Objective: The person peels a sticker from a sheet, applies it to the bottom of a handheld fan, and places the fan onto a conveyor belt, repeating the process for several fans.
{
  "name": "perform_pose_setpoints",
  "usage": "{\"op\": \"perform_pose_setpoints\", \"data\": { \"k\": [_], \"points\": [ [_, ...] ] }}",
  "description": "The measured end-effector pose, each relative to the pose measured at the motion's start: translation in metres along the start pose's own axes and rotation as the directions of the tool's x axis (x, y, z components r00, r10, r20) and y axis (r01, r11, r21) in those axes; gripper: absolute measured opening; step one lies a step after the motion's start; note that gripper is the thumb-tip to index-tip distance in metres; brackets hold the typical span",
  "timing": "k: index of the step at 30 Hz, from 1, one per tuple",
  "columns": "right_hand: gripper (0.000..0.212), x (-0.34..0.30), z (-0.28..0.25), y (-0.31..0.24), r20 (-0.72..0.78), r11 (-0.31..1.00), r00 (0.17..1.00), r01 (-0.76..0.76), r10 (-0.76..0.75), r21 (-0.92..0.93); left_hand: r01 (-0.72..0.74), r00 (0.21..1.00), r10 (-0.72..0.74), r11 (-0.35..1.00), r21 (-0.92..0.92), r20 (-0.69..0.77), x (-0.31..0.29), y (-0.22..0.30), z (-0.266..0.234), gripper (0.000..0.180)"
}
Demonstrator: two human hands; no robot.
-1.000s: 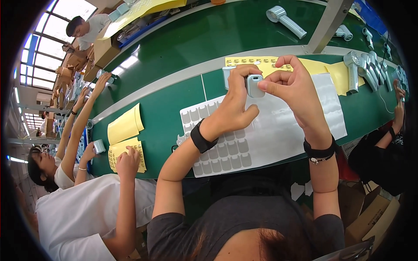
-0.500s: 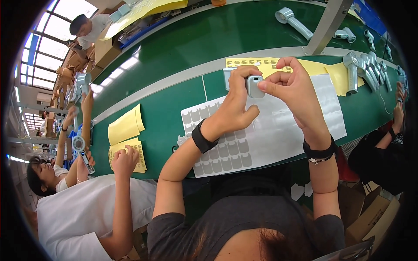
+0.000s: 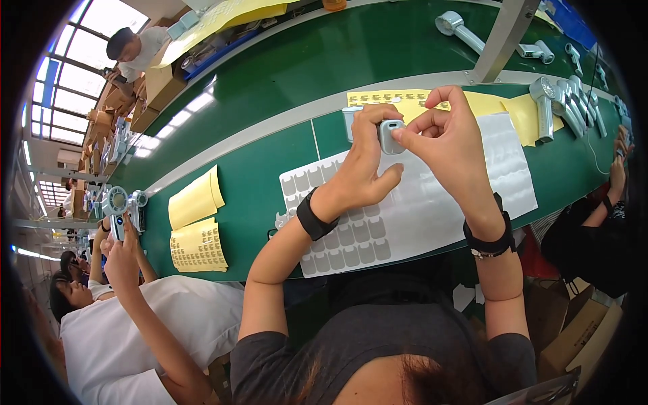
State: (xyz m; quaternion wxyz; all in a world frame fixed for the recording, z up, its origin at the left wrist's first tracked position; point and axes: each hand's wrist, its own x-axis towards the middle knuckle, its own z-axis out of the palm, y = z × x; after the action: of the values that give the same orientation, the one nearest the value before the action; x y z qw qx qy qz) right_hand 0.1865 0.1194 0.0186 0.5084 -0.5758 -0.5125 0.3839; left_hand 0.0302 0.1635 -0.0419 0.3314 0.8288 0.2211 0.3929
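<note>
My left hand [image 3: 364, 162] is closed around a pale blue-grey handheld fan [image 3: 389, 143], mostly hidden by the fingers. The fan's rounded end, with a small oval port and a grey face, points toward me. Against that end rests the thumb of my right hand [image 3: 445, 138], its other fingers curled above. Whether a thin piece lies under the thumb I cannot make out. Beneath both hands lies a white backing sheet [image 3: 466, 182]; its left part carries rows of grey, notched, rounded stickers [image 3: 345, 233], and its right part is bare and shiny.
Yellow label sheets [image 3: 526, 118] lie behind the white sheet, and more yellow sheets [image 3: 196, 243] lie to the left. Several handheld fans [image 3: 542, 101] stand at the right beside a metal post [image 3: 503, 40]. A co-worker [image 3: 135, 324] at left handles another fan [image 3: 116, 209].
The fan's end has shifted slightly left and turned a little in my hands. At left, the co-worker's hand has left the yellow sheet and moved to a fan.
</note>
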Motion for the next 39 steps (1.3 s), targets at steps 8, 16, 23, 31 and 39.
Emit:
{"op": "perform_pose_setpoints", "data": {
  "k": [8,16,23,31,39],
  "points": [
    [0.040,0.014,-0.013,0.010,0.110,0.971,0.993,-0.006,0.033,-0.241,-0.035,0.998,0.036,0.999,0.009,-0.045,-0.001,-0.002,0.003,0.051],
    [0.026,0.008,-0.039,0.055,0.407,0.959,0.890,-0.266,0.205,0.101,0.002,1.000,-0.004,0.997,-0.078,-0.021,0.001,-0.002,0.001,0.040],
    [0.021,-0.005,-0.059,0.075,0.067,0.988,0.987,-0.139,0.144,-0.063,-0.098,0.995,0.098,0.995,-0.010,0.024,0.017,0.001,-0.007,0.037],
    [0.014,-0.040,-0.064,0.110,-0.132,0.660,0.905,0.189,-0.404,-0.727,0.090,0.994,-0.083,0.991,0.103,-0.068,0.100,-0.045,-0.025,0.010],
    [0.011,-0.036,-0.058,0.113,-0.081,0.580,0.906,0.195,-0.415,-0.791,-0.338,0.941,0.251,0.700,0.629,0.226,0.158,-0.157,-0.025,0.014]
  ]
}}
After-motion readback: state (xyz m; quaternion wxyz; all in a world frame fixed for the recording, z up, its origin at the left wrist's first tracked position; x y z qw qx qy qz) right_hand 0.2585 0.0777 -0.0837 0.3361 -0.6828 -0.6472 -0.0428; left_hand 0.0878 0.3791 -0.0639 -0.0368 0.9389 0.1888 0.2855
